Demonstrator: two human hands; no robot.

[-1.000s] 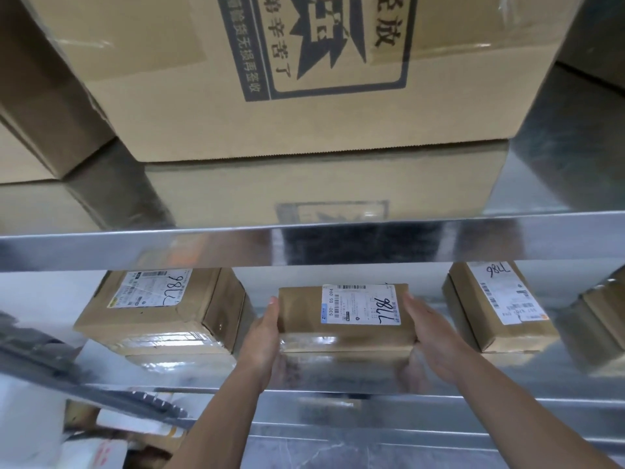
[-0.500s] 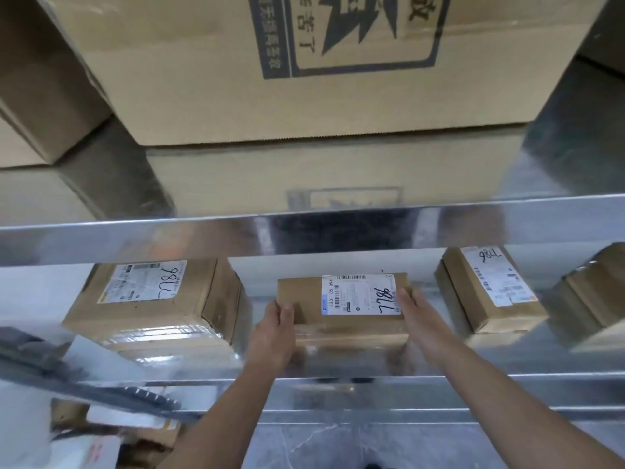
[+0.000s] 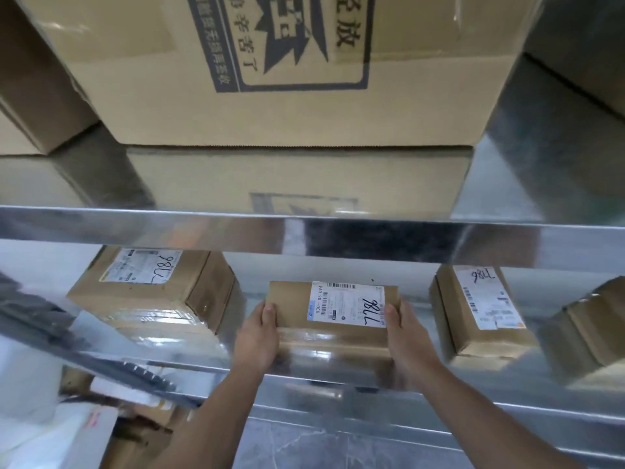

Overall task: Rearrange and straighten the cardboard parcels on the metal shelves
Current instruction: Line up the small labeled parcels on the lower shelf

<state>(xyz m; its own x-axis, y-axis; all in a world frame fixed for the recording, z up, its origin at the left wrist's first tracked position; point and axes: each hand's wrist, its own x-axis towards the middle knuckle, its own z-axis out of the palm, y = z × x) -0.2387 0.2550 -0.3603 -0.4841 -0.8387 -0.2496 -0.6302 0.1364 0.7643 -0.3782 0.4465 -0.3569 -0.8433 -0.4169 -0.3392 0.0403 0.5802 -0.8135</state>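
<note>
Now both hands grasp one parcel (image 3: 333,308): left hand (image 3: 257,336) at its left end; right hand (image 3: 407,338) at its right end.

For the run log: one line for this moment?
middle parcel: on lower shelf | left hand: grips left end | right hand: grips right end
</note>
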